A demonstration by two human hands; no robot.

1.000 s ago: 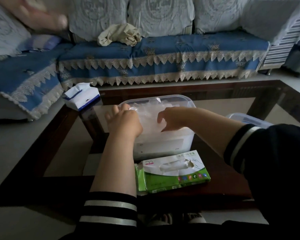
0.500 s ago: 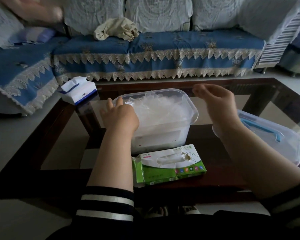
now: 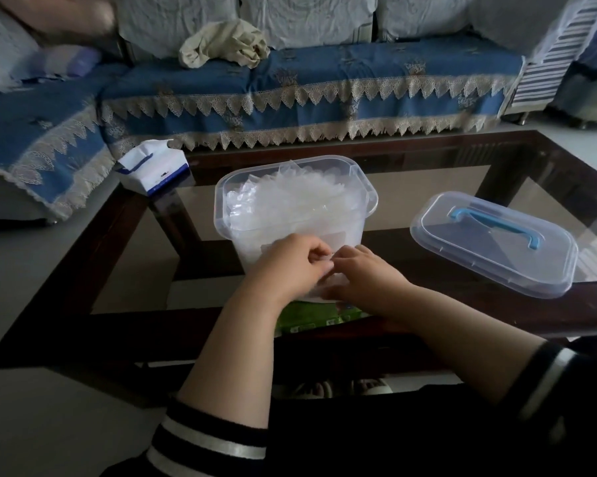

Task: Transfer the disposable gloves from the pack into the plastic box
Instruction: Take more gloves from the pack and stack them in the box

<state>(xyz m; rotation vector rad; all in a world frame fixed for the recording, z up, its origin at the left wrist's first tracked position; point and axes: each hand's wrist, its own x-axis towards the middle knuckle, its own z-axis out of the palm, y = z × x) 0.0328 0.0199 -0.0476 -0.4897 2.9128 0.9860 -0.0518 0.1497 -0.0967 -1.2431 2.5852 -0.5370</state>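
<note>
At lower centre the left hand (image 3: 291, 266) and right hand (image 3: 366, 275) meet over the green pack (image 3: 310, 320), fingers curled and pinching a thin clear sheet, probably gloves, at its top. Just behind them the open box (image 3: 369, 201) stands on the bench (image 3: 548, 160), heaped with clear gloves (image 3: 290, 197). At right lies the lid (image 3: 489, 246) with a blue handle. A tissue pack (image 3: 152, 166) sits at upper left.
</note>
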